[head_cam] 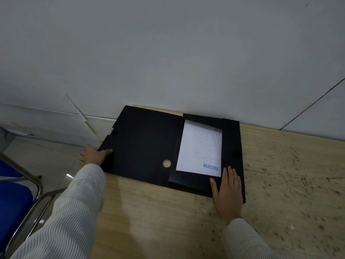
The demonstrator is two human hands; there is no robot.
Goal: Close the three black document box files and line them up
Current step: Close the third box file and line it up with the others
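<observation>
Though open, box file (141, 143) with paper (199, 146)

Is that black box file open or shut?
Open. Its lid lies spread flat leftward, and the REJECTED sheet inside is exposed.

Pale wood-grain tabletop (280, 184) with dark speckles all over, far edge butted up against the wall. Lying flat on it at the far left corner is an opened-out black box file (141, 143), its left cover poking past the tabletop's left edge.
</observation>
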